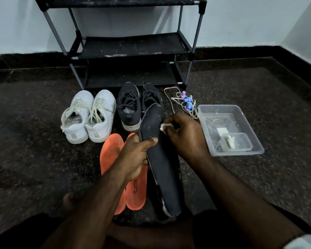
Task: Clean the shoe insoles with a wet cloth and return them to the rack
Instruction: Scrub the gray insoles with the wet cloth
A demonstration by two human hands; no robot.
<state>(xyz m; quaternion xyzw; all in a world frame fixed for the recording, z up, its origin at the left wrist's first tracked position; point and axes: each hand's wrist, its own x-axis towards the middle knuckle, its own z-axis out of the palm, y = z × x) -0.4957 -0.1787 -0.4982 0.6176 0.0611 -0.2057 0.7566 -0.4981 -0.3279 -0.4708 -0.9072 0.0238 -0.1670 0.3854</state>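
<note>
My left hand (136, 155) grips a long black insole (162, 169) near its middle, thumb on top, and holds it tilted above the floor. My right hand (183, 133) pinches a small white cloth (162, 127) against the right edge of the insole's toe end. Two orange insoles (111, 153) lie on the floor under my left hand, partly hidden by it. The black shoe rack (133, 45) stands against the wall behind the shoes.
A pair of white sneakers (88, 115) and a pair of black sneakers (131, 106) sit before the rack. A clear plastic tub (230, 130) with a smaller container inside is at the right. White laces with coloured clips (185, 101) lie beside it.
</note>
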